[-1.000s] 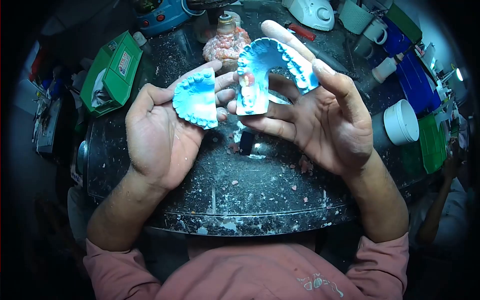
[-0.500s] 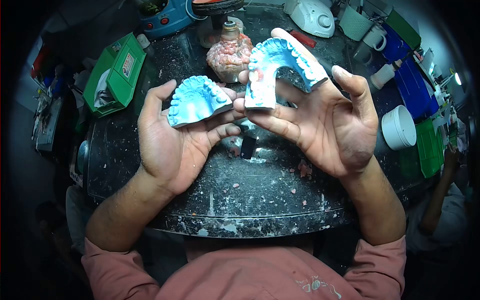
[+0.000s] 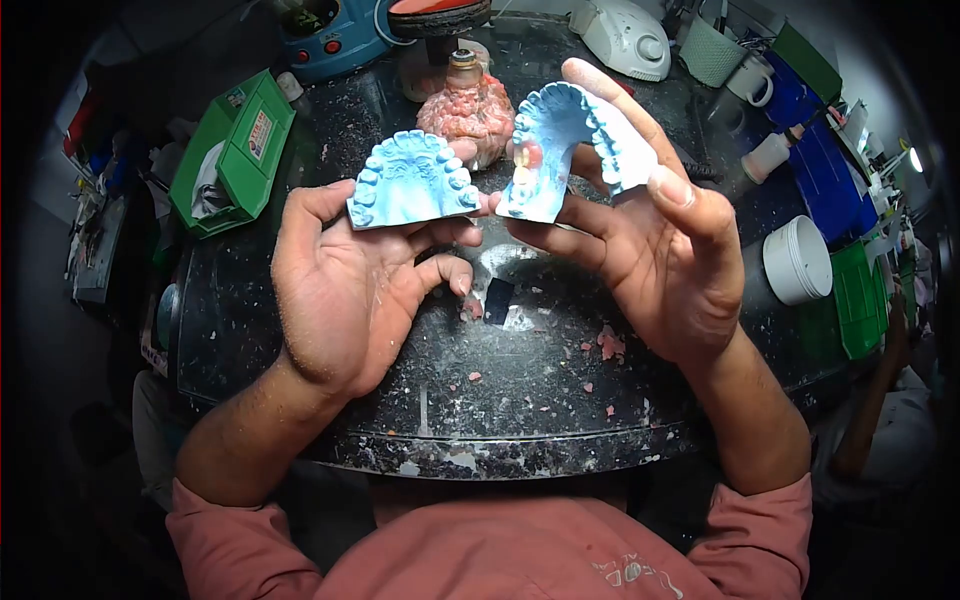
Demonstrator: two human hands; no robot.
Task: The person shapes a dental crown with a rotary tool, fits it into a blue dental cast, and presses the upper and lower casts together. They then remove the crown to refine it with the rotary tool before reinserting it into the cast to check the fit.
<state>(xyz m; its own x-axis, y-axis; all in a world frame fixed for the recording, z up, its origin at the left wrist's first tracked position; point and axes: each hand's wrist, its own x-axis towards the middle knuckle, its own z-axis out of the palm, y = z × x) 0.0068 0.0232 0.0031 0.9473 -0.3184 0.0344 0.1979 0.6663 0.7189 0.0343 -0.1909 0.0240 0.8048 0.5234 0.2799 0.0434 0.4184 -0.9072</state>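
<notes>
Blue plaster makes up both dental casts held above the dark, speckled surface. The left hand grips the solid cast, a rounded arch with a filled palate and a ridge of moulded teeth along its curved edge; the thumb presses its left end and the fingers curl under its flat base. The right hand holds the horseshoe cast, open in the middle, with pink wax and a few white teeth set on its left limb; its fingers clasp the limbs from behind and the thumb rests on the right limb. The two casts sit just beside each other, nearly touching. Behind them stands a lumpy pink bottle. A green box lies far left, a white round tub to the right. Pink wax crumbs dot the surface near the hands.
</notes>
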